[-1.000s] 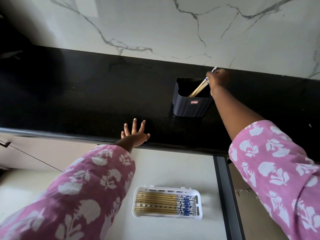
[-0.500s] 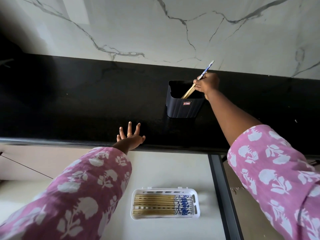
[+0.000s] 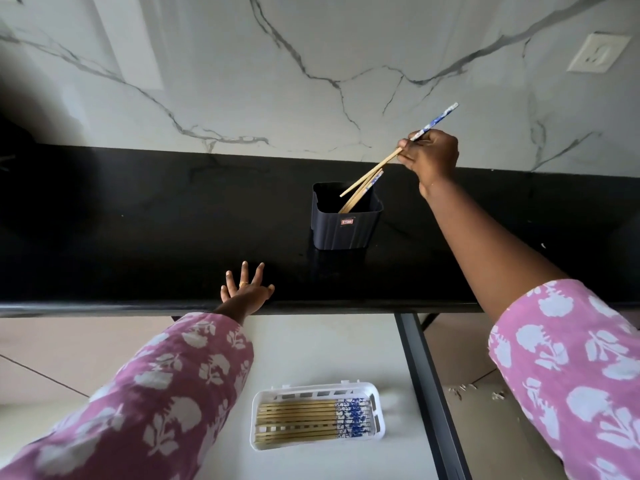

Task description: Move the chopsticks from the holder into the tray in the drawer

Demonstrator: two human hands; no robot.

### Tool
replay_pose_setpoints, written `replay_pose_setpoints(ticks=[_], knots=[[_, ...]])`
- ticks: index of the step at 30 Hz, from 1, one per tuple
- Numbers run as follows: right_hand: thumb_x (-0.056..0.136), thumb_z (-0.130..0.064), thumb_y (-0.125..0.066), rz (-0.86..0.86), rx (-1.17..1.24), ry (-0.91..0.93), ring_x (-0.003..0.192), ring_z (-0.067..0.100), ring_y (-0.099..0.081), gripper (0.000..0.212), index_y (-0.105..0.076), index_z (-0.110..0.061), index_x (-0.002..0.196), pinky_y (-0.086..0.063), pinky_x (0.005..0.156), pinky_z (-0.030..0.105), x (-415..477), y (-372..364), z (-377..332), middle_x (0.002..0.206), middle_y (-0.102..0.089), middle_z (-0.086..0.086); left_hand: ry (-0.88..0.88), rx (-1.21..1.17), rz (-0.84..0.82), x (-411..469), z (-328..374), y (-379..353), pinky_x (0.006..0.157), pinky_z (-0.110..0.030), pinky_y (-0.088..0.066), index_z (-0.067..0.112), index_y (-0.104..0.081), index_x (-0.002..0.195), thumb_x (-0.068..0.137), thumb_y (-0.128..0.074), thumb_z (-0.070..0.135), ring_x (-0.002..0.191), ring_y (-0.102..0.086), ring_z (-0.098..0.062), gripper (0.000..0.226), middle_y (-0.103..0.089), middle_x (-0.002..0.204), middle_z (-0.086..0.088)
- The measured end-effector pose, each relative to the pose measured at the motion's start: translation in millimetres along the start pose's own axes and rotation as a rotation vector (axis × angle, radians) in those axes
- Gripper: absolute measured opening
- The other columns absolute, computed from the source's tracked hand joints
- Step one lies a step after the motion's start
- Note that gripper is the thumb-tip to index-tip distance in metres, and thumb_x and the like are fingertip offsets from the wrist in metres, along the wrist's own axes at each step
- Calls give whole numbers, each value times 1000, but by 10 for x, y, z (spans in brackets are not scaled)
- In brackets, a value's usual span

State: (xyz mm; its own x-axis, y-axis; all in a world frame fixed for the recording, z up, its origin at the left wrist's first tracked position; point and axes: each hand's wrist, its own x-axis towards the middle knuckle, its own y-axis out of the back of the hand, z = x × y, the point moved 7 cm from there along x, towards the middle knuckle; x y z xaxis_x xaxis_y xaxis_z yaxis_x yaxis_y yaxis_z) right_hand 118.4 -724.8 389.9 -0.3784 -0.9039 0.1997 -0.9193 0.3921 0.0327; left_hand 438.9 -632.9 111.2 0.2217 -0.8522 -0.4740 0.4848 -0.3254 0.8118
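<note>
Chopsticks are being pinched by the right hand and held slanting above the holder, their bare tips hanging over its opening. The holder is being kept on the black worktop, well back from the front edge. The left hand is being pressed flat and splayed on the worktop's front edge. More chopsticks are being stored side by side in the white tray in the drawer below that edge.
</note>
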Motion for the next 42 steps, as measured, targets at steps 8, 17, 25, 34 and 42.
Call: replay_pose_setpoints(ticks=[8,17,25,34,42], knots=[[86,7,-60,88,393,-198,70,12,-64,22,-54,-8,72,-59,69,25,-558,151,344,71,-63,6,-168,-287,120,-289,649,397,112,-44,-23,12,-33,142,95,-46,35,139,-21,-33,54,-24,153,-8],[89,5,-57,219,800,-600,63,15,-61,20,-54,1,70,-53,93,34,-1226,100,836,67,-61,8,-540,-1081,217,-1002,1285,942,92,-22,-35,12,-53,131,96,-49,27,120,-50,-15,38,-57,130,-6],[92,0,-53,142,977,-833,66,19,-57,18,-54,1,75,-52,91,31,-1697,-27,1039,74,-56,11,-624,-1283,356,-1324,1392,1095,94,-25,-45,10,-64,114,94,-54,18,110,-60,-17,24,-67,110,-6],[89,-9,-60,29,754,-1035,62,17,-60,19,-60,3,74,-53,36,22,-2080,-130,1296,71,-60,11,-656,-1390,282,-1431,1404,1086,65,-19,-56,8,-60,90,96,-47,5,80,-69,-7,15,-69,94,-10],[81,-12,-72,-55,-416,8,79,17,-64,19,-72,0,97,-45,59,11,-1821,-76,856,92,-73,13,-595,-1336,304,-1301,1232,1004,75,-26,-58,14,-62,80,93,-49,0,83,-69,-12,23,-70,84,-6]])
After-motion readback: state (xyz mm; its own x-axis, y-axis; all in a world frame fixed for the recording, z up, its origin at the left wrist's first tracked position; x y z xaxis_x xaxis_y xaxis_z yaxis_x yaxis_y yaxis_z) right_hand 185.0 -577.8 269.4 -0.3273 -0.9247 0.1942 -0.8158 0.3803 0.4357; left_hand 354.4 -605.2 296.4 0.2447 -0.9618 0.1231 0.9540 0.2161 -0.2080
